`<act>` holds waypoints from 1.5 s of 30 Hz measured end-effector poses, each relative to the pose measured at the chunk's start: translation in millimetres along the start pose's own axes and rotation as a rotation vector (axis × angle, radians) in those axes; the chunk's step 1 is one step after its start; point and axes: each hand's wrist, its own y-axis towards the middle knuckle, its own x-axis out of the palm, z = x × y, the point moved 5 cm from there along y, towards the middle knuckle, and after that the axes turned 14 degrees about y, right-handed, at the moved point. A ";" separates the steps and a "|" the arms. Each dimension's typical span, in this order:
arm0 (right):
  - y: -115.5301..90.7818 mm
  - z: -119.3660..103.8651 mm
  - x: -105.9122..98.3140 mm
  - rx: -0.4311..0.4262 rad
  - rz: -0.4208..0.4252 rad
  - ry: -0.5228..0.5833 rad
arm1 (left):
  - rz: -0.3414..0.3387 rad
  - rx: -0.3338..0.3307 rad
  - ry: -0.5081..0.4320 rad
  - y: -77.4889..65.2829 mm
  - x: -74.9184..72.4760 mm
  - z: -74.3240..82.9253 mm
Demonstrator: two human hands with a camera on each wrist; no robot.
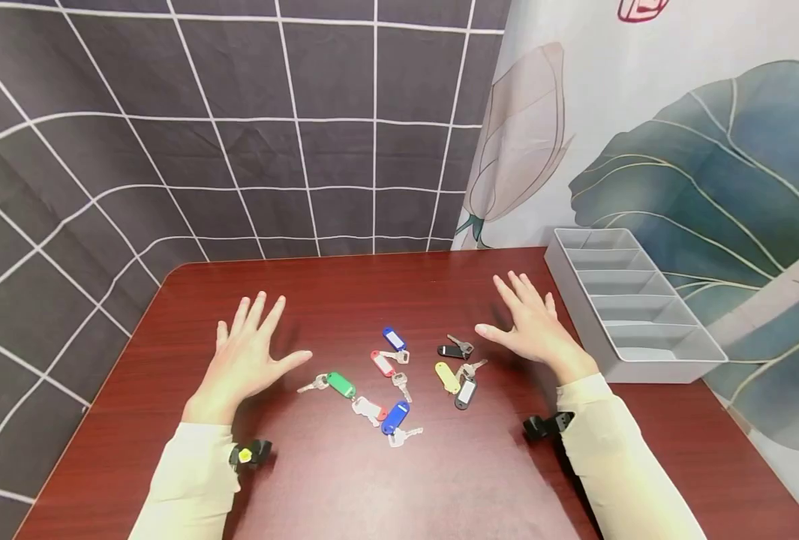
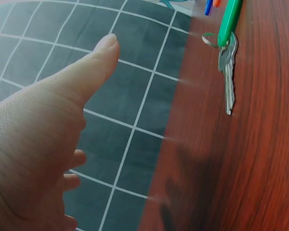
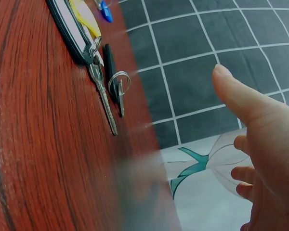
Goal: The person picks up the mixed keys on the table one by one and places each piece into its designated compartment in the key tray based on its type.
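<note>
While your left hand [image 1: 242, 367] hangs above the reddish-brown table [image 1: 331, 480], its fingers are straight and spread apart. Nearest to its thumb is a silver key [image 1: 313, 383], which belongs to the green tag [image 1: 341, 385] lying farther to the right of this hand. Your right hand [image 1: 533, 326] is also raised, with its fingers stretched and the thumb well apart from them. Just left of this thumb lies a black tag [image 1: 451, 351]; from there toward you are a yellow tag [image 1: 448, 378] and a grey-black tag [image 1: 466, 393]. Between your two hands you have also two blue tags [image 1: 395, 418] and two red tags [image 1: 382, 364], with keys among them. To the right of your right hand stands the grey compartment box [image 1: 669, 372].
</note>
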 end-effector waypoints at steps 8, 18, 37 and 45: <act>-2.1 1.2 -14.3 -0.003 0.065 -0.034 | -0.013 0.023 0.020 -0.5 -5.9 10.9; -25.6 33.2 -57.3 0.085 0.150 -0.122 | -0.029 0.056 0.055 -0.8 -18.0 14.0; -74.8 83.0 -77.1 0.246 0.091 -0.162 | -0.038 0.042 0.071 -12.8 -26.1 5.0; -76.4 84.4 -75.1 0.229 0.093 -0.196 | -0.043 0.051 0.070 -11.8 -24.4 12.9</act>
